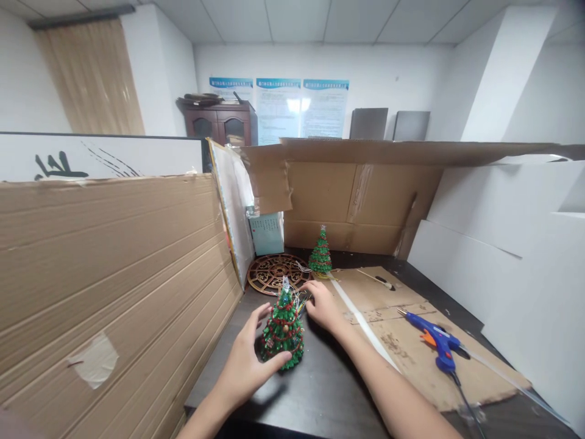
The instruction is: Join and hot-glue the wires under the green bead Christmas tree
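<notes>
A small decorated Christmas tree [284, 329], green with red garland and a clear topper, stands upright on the dark table. My left hand [250, 350] is curved around its left side and front, thumb across the lower branches. Just behind the tree, my right hand [322, 305] has its fingers bent together at a bunch of thin wires [299, 301], white and coloured; the fingertips are partly hidden. Farther back, a second Christmas tree [321, 253] stands upright with wires around its base, touched by neither hand.
A round carved wooden panel [260, 274] lies behind the near tree. To the right, a blue glue gun [439, 338] with its cord and a brush [379, 280] lie on a flat cardboard sheet [411, 381]. Cardboard walls [114, 256] and white boards [461, 256] enclose the table [315, 390].
</notes>
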{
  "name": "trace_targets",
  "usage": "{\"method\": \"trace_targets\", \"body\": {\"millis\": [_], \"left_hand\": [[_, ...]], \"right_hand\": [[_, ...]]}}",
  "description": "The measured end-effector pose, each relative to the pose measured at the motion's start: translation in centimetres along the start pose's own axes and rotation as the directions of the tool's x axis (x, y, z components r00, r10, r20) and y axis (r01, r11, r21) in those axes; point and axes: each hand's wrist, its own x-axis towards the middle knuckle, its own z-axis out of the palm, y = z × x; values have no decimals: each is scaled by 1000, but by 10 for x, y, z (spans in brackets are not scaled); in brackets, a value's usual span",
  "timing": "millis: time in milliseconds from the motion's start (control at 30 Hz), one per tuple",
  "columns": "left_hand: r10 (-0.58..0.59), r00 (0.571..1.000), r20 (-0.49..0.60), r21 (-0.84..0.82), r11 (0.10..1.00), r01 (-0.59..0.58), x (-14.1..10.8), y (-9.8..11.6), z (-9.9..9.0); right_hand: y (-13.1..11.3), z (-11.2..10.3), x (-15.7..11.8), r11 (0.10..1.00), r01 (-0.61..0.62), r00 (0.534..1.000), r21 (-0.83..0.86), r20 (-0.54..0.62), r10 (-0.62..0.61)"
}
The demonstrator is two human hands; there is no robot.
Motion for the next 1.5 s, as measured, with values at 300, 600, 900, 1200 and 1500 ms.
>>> {"method": "trace_targets", "body": {"millis": [300,600,900,1200,1500], "left_hand": [[-27,999,-25,73,997,29,-10,-13,-7],[38,999,-11,235,971,-34,-18,-2,-5],[-16,999,40,27,1000,15,-23,-16,-13],[-156,988,6,-49,987,156,-18,-26,-12],[-147,989,-6,-31,989,147,-19,-23,-12]], "right_hand": [[-2,1,0,997,-67,995,36,-77,69],[-14,-4,-1,994,-73,997,86,6,73],[-22,2,-7,994,-72,971,76,234,52],[-24,3,-8,991,-115,955,68,282,91],[-22,4,-8,989,-135,948,68,299,109]]}}
